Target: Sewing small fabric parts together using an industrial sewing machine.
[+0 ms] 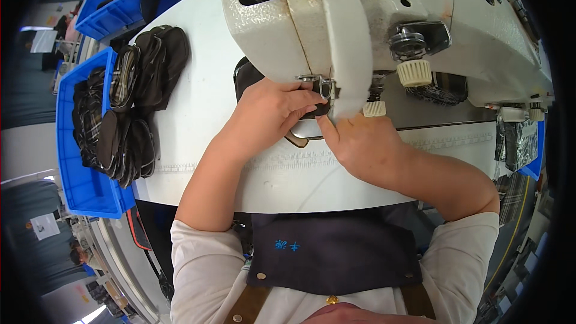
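A white sewing machine hangs over the worktable, and both my hands work under its head. Between them lies a dark fabric piece, partly covered by my left hand and the machine. My left hand is closed, its fingers pressed onto the fabric beside the presser foot. From the other side my right hand pinches the fabric's near edge with thumb and finger; its other fingers are partly hidden behind the machine's white guard. A small tan-edged tab shows below my left hand.
Stacks of dark fabric pieces lie at the table's left, beside a blue bin holding more. Another blue bin stands farther back. A ruler strip runs along the table front. A plaid bundle sits under the machine arm.
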A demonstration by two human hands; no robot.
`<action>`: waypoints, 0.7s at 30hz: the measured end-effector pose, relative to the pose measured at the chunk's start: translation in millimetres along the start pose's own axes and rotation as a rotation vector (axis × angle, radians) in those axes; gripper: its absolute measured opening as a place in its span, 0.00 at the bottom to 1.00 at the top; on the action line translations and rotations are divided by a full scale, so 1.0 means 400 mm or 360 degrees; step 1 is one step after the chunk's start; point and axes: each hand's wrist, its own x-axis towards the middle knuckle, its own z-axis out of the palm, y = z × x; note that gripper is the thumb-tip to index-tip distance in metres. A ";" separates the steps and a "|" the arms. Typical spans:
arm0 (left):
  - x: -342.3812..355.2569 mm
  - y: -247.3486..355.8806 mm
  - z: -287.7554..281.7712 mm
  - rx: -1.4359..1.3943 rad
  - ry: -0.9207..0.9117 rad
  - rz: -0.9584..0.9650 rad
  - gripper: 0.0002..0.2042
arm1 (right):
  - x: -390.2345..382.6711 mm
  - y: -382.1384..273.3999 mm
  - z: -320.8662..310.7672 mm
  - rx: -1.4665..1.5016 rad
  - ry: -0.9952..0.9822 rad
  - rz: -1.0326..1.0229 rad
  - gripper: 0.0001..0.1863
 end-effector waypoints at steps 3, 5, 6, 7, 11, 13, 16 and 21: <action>0.000 0.003 -0.002 0.0081 0.0009 0.0013 0.12 | 0.002 -0.002 -0.004 -0.0031 -0.0017 0.0004 0.16; -0.003 0.000 0.004 0.0119 0.0028 0.0041 0.15 | 0.003 0.002 -0.007 0.0032 -0.0012 0.0001 0.18; -0.004 0.003 0.002 0.0123 0.0037 0.0032 0.15 | 0.002 0.002 -0.005 0.0032 -0.0013 -0.0012 0.18; -0.002 0.009 0.000 0.0121 0.0014 0.0002 0.16 | -0.001 0.003 0.000 0.0005 0.0004 -0.0026 0.20; -0.001 0.009 -0.001 0.0100 -0.0031 -0.0044 0.19 | -0.004 0.008 0.005 -0.0047 0.0022 -0.0073 0.24; 0.000 0.010 0.002 0.0072 -0.0035 -0.0071 0.19 | -0.001 0.008 0.006 -0.0104 0.0009 -0.0054 0.25; 0.002 0.005 0.014 0.0092 0.0026 -0.0138 0.10 | 0.001 0.011 0.017 -0.0188 0.0018 -0.0024 0.26; 0.012 0.002 0.025 0.0277 0.0142 -0.0124 0.10 | 0.015 0.025 0.029 -0.0289 0.0068 0.0019 0.28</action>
